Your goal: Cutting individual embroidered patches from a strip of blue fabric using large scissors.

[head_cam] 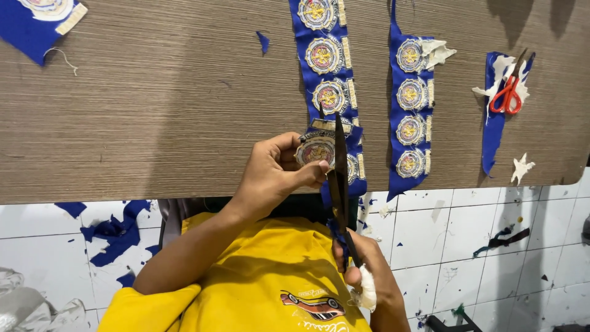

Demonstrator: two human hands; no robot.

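Note:
My left hand pinches a round embroidered patch at the near end of a blue fabric strip of patches that lies on the wooden table. My right hand grips the handles of large dark scissors, whose blades point away from me and run along the right edge of the held patch. White cloth is wrapped around the scissor handle by my fingers.
A second blue strip of round patches lies to the right. Small red-handled scissors rest on blue and white scraps at far right. Another patch piece sits far left. Blue offcuts litter the white tiled floor.

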